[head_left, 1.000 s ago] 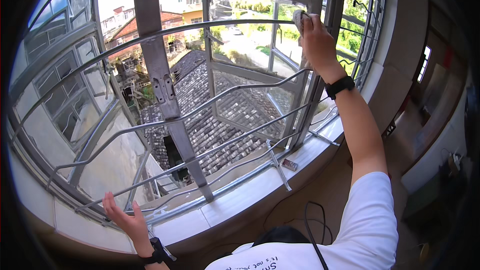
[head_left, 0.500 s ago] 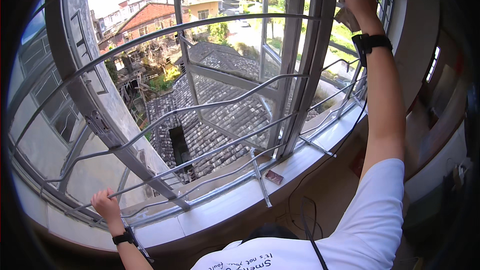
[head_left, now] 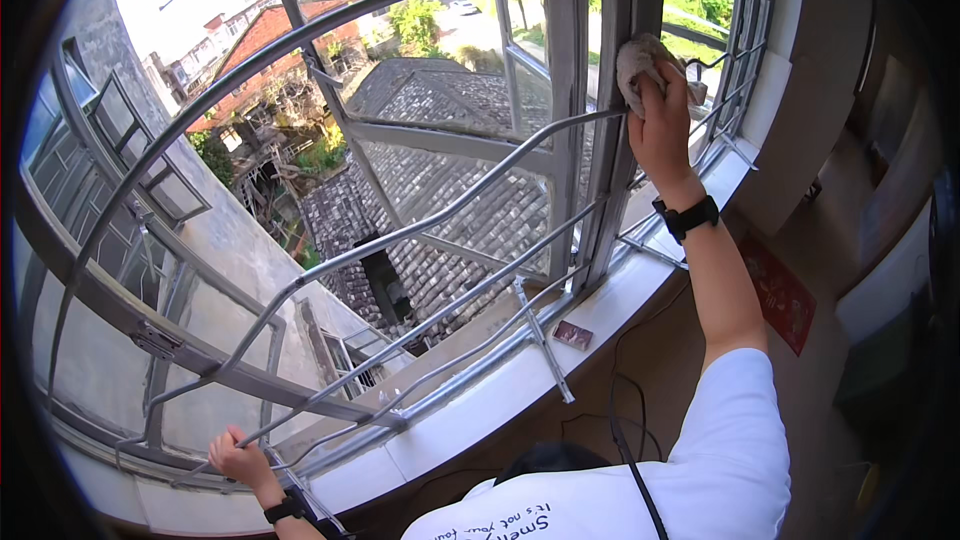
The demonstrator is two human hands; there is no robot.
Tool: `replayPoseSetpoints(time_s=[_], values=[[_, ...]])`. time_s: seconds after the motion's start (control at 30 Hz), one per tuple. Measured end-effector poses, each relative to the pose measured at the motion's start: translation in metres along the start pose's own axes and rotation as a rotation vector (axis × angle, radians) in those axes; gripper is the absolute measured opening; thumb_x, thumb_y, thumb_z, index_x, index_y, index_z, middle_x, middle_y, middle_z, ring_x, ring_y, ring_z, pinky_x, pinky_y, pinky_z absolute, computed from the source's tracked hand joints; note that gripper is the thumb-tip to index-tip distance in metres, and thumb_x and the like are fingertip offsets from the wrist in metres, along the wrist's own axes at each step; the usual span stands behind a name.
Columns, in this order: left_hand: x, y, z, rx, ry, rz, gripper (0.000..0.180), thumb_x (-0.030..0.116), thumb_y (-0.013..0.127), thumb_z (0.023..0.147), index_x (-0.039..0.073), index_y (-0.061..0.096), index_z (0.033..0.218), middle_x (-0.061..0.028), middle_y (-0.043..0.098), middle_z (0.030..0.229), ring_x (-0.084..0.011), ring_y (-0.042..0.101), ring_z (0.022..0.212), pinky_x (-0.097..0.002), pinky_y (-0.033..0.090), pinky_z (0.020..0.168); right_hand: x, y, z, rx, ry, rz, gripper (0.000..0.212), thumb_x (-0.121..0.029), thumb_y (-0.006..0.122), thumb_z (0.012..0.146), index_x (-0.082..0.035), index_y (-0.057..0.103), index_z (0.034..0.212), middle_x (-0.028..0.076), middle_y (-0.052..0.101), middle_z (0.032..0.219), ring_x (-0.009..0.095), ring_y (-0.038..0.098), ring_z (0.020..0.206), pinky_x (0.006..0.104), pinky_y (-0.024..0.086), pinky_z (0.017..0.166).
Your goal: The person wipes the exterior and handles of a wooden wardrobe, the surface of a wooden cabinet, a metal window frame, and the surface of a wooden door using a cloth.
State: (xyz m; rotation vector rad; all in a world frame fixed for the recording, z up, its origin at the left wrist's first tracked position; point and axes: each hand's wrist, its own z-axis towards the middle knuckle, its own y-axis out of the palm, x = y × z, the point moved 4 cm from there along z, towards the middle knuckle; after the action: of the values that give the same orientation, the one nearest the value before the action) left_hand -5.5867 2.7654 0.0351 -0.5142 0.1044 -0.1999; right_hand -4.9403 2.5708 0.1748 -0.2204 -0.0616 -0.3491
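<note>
My right hand (head_left: 664,135) presses a bunched greyish cloth (head_left: 636,65) against the upright grey metal window frame post (head_left: 632,15), where the bars meet it. Its fingers are wrapped over the cloth. Lower left, my left hand (head_left: 240,462) is closed around a thin metal window bar (head_left: 345,377) near its end. Behind the bars, a glazed window sash (head_left: 440,140) stands swung outward. Another grey sash frame (head_left: 160,340) slants across the left side.
The white tiled sill (head_left: 430,443) holds a small dark reddish card or box (head_left: 572,335) and a metal stay arm (head_left: 545,345). A black cable (head_left: 625,440) hangs by my shoulder. A red sheet (head_left: 780,295) lies on the floor at right. A tiled roof (head_left: 440,200) is outside below.
My right hand has come down along the window post with the cloth. The view has shifted, while my left hand stays closed on the bar.
</note>
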Motion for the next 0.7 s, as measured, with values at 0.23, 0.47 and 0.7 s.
replayPoseSetpoints(time_s=[0.23, 0.47, 0.7], values=[[0.000, 0.000, 0.000, -0.010, 0.000, 0.004, 0.033, 0.015, 0.053, 0.083, 0.002, 0.045, 0.054, -0.0125, 0.046, 0.058, -0.0326, 0.046, 0.062, -0.0429, 0.036, 0.061, -0.013, 0.023, -0.132, -0.121, 0.283, 0.101, 0.040, -0.003, 0.053, 0.074, 0.001, 0.042, 0.112, 0.025, 0.037, 0.120, 0.045, 0.041, 0.109, 0.0478, 0.036, 0.094], [-0.008, 0.010, -0.003, -0.049, 0.009, 0.069, 0.031, 0.016, 0.052, 0.083, 0.002, 0.046, 0.056, -0.0118, 0.048, 0.060, -0.0320, 0.047, 0.062, -0.0427, 0.036, 0.061, -0.023, 0.037, -0.259, -0.323, 0.445, 0.174, 0.036, 0.001, 0.054, 0.072, 0.004, 0.043, 0.106, 0.025, 0.033, 0.123, 0.042, 0.038, 0.114, 0.0461, 0.034, 0.096], [-0.009, 0.008, -0.002, -0.079, 0.010, 0.062, 0.029, 0.017, 0.052, 0.084, 0.002, 0.050, 0.059, -0.0114, 0.052, 0.062, -0.0319, 0.049, 0.064, -0.0425, 0.037, 0.061, 0.029, 0.002, -0.232, 0.032, 1.483, 1.465, 0.037, 0.003, 0.048, 0.071, -0.003, 0.058, 0.106, 0.006, 0.062, 0.092, 0.017, 0.060, 0.082, 0.0261, 0.048, 0.077]])
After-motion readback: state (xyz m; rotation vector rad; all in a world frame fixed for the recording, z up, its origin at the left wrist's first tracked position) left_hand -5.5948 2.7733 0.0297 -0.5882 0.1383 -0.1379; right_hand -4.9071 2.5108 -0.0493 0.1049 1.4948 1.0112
